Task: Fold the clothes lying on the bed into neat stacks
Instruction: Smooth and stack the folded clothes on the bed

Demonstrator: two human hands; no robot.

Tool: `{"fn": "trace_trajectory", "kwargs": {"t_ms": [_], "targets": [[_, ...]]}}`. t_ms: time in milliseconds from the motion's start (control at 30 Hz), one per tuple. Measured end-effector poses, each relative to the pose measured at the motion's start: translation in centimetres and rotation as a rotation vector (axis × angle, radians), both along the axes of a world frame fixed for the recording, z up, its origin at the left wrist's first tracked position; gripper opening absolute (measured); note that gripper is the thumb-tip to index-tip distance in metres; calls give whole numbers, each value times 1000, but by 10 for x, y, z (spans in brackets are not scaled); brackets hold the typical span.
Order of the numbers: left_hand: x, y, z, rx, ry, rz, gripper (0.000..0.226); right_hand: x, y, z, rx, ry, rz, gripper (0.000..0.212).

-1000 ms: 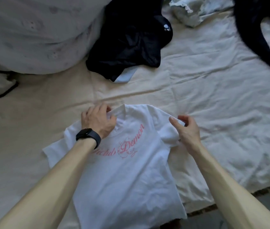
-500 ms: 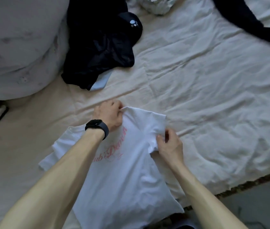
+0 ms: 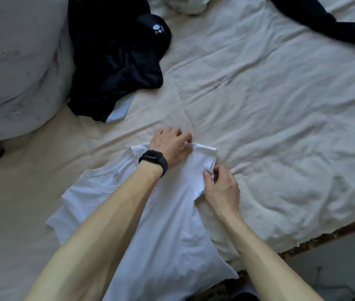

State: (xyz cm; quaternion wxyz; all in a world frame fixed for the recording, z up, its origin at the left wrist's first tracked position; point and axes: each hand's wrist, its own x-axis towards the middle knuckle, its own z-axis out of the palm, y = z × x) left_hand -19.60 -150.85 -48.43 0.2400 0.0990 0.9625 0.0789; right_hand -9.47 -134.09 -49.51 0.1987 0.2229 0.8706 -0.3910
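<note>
Both hands sit close together on one sleeve [image 3: 205, 158] of the white T-shirt [image 3: 168, 235]: the left hand [image 3: 171, 146], with a black watch [image 3: 153, 161] on its wrist, pinches the sleeve's far edge, while the right hand [image 3: 222, 190] pinches its near hem between thumb and fingertips. That shirt lies flat, print up, on the near part of the cream bed sheet [image 3: 270, 109]. Farther off lie a crumpled black garment [image 3: 111, 66] beside a grey pillow [image 3: 16, 72], a pale bundle [image 3: 186, 5] and another dark garment [image 3: 324, 22].
</note>
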Motion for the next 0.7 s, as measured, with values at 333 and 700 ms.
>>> {"fn": "trace_trajectory", "kwargs": {"t_ms": [333,700], "targets": [[156,-132,30,2,285,1107,57,-24,-64,37,137,398,603,44],[153,-225,6,-56,77,964,28,-109,-138,11,298,236,931,23]]}}
